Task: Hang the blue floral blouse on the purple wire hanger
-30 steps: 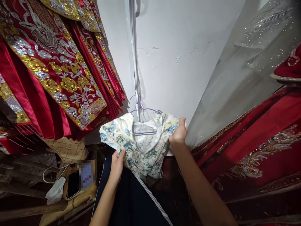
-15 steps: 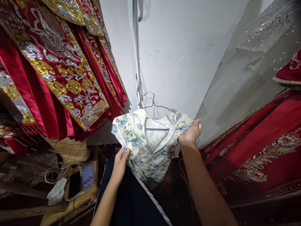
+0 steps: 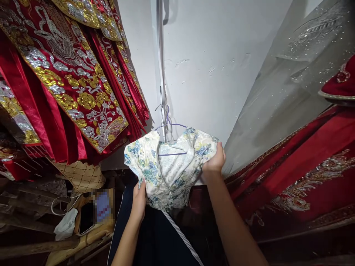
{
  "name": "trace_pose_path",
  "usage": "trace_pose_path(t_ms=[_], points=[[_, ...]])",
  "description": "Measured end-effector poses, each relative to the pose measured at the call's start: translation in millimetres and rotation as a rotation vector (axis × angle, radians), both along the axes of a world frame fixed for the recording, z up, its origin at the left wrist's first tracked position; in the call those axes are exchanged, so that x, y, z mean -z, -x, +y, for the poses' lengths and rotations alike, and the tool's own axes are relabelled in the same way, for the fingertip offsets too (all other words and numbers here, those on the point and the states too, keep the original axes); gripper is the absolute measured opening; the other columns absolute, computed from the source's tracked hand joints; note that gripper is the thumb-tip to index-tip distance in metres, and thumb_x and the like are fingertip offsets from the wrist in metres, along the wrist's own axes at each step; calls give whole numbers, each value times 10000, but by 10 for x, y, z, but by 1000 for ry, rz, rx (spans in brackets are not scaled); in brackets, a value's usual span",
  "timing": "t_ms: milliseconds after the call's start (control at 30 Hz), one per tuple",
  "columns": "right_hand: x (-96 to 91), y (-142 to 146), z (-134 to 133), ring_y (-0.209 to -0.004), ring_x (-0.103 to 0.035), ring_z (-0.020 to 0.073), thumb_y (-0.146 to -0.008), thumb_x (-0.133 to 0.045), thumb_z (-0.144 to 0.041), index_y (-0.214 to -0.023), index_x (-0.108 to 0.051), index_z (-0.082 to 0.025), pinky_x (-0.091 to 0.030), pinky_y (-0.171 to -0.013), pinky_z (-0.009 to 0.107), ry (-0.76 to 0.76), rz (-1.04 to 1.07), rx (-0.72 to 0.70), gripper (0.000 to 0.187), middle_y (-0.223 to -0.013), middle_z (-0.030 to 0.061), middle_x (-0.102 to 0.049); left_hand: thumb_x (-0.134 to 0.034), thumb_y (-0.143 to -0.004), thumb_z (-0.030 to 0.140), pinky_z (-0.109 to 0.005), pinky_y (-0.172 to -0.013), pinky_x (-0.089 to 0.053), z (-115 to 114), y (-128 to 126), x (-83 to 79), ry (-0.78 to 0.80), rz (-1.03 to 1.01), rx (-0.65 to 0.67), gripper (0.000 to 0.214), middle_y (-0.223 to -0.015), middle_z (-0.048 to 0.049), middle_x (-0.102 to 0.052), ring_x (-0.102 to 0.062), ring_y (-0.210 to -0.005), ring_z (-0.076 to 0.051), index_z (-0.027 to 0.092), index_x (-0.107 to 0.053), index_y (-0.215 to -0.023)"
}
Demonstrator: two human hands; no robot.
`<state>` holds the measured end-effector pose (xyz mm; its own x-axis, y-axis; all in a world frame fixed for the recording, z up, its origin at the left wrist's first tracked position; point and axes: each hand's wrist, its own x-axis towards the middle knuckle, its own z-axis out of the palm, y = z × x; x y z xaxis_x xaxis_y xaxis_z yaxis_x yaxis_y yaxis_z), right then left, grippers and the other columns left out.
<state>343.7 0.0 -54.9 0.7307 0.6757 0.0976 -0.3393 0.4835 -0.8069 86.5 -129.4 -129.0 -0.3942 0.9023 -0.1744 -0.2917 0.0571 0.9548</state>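
Note:
A short-sleeved floral blouse [image 3: 151, 166], white with blue, green and yellow print, is held up between my hands on a thin purple hanger [image 3: 177, 125]. The hanger's bar crosses inside the open V neckline, and its hook stands by the metal pole. My left hand [image 3: 139, 197] is closed on the blouse's side below the sleeve, thumb in front. Around the cuff of the other sleeve my right hand [image 3: 216, 160] is closed, its thumb upward. Below, the blouse's lower part hangs bunched over my dark lap.
Red garments with gold and silver sequins [image 3: 85, 99] hang at left. A metal pole [image 3: 160, 55] stands against the white wall [image 3: 210, 40]. Sparkling pale fabric [image 3: 266, 96] and red beaded cloth [image 3: 294, 184] hang at right. A phone [image 3: 87, 218] lies on a wooden stool [image 3: 90, 240].
Both hands have moved left with the blouse. The hanger has turned, and its hook now overlaps the pole in view. The grip of both hands looks the same.

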Motion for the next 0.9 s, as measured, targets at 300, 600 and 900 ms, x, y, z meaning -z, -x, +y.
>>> trace_pose_path(t_ms=[300, 600, 900], points=[[792, 776, -1081, -681, -623, 222, -856, -583, -616, -787, -632, -185, -515, -623, 347, 210, -301, -471, 439, -749, 71, -651, -623, -821, 683, -495, -1121, -401, -129, -207, 124, 263, -53, -59, 818, -1538, -183, -434, -404, -1426, -377, 182, -427, -1437], [814, 1084, -1027, -514, -467, 132, -874, -583, -536, -801, -557, -204, -351, -531, 258, 251, -506, -918, 340, -553, -35, -511, -649, -878, 554, -403, -978, -530, -242, -208, 33, 109, -283, 34, 618, -1241, -152, -688, -670, -1140, -292, 176, -526, -1352], [894, 984, -1077, -472, -436, 94, -878, -523, -440, -616, -500, -186, -295, -492, 239, 347, -422, -1185, 365, -522, -10, -518, -669, -883, 486, -407, -949, -544, -259, -252, -60, 97, -327, -9, 538, -1104, -155, -738, -711, -1047, -285, 137, -578, -1282]])
